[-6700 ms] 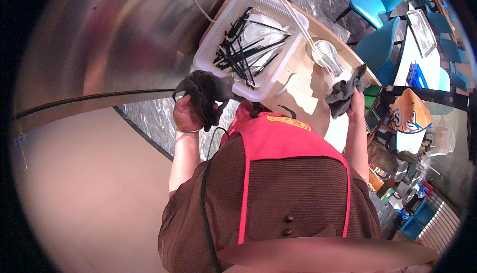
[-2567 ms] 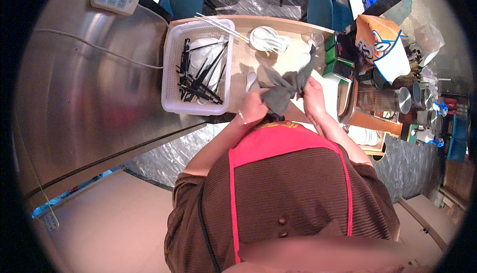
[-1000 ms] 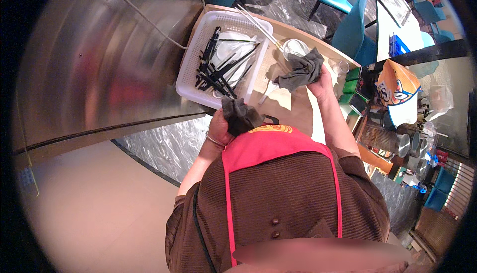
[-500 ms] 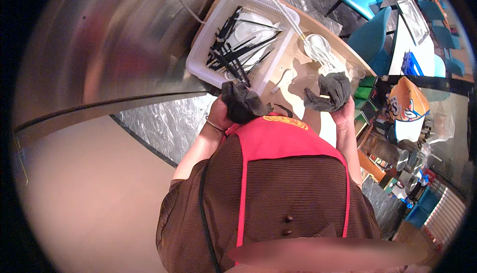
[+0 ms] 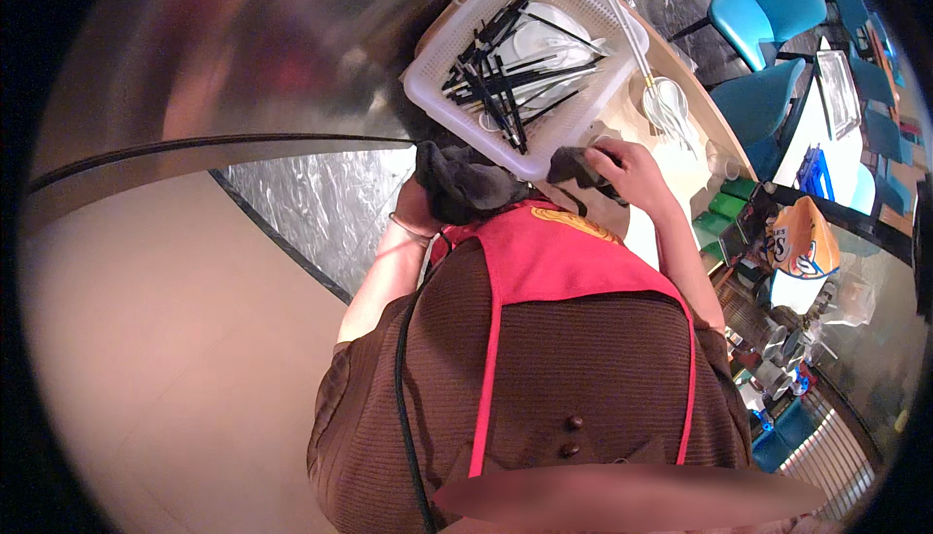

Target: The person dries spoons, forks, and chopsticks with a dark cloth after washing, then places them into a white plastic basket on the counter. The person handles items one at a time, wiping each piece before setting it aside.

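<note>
A bunched dark grey cloth (image 5: 465,184) is gripped in my left hand (image 5: 416,208), whose fingers lie mostly behind it, close to the basket's near side. My right hand (image 5: 630,174) pinches a smaller bunch of dark cloth (image 5: 573,166) near the basket's near right corner; whether anything is wrapped in it is hidden. Just beyond both hands stands a white plastic basket (image 5: 474,137) with perforated walls. Several black chopsticks (image 5: 503,97) lie crisscross inside, over white dishes (image 5: 554,36).
Right of the basket, a white bowl (image 5: 665,97) with spoons sits on the wooden counter (image 5: 714,111), near long pale chopsticks (image 5: 622,19). Green boxes (image 5: 727,206) and an orange-and-white bag (image 5: 805,242) are at the right. A large metal surface (image 5: 243,58) rises at left; blue chairs (image 5: 768,0) stand beyond.
My right hand has moved left with its cloth, toward the basket and my left hand. The view has shifted, so the basket appears higher and further right.
</note>
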A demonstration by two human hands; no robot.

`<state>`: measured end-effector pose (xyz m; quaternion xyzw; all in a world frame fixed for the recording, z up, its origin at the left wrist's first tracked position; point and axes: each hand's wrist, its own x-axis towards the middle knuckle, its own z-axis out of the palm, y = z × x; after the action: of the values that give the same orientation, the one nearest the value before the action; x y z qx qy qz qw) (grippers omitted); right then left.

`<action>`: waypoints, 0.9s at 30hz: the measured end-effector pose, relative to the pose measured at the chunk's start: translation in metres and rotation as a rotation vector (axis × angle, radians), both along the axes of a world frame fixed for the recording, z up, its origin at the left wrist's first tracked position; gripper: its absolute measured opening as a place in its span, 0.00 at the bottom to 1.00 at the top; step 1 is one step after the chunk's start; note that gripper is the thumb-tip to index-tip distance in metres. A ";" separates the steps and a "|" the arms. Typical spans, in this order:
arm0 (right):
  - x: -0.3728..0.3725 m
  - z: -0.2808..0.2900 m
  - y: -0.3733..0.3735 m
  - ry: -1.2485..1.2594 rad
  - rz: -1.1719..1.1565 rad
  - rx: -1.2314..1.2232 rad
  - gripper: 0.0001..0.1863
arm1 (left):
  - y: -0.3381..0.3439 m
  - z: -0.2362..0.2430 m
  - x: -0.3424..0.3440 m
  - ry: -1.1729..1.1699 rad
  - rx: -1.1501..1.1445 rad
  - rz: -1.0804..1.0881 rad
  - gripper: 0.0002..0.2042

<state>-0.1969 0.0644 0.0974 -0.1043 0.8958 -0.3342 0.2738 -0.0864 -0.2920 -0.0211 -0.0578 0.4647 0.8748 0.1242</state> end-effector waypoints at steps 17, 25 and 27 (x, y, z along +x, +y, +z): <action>-0.076 -0.123 -0.193 0.281 0.812 0.469 0.11 | -0.027 0.001 0.000 -0.505 0.480 0.114 0.12; -0.080 -0.071 -0.173 0.339 0.488 0.163 0.22 | -0.051 -0.032 -0.011 -0.094 -0.112 0.104 0.19; -0.084 -0.056 -0.161 0.322 0.365 0.032 0.26 | -0.058 -0.019 -0.019 -0.046 -0.318 0.073 0.22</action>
<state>-0.2808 -0.0968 0.0412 -0.3121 0.8993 -0.2441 0.1848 -0.1051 -0.3503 -0.0400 -0.1136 0.5920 0.7925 0.0923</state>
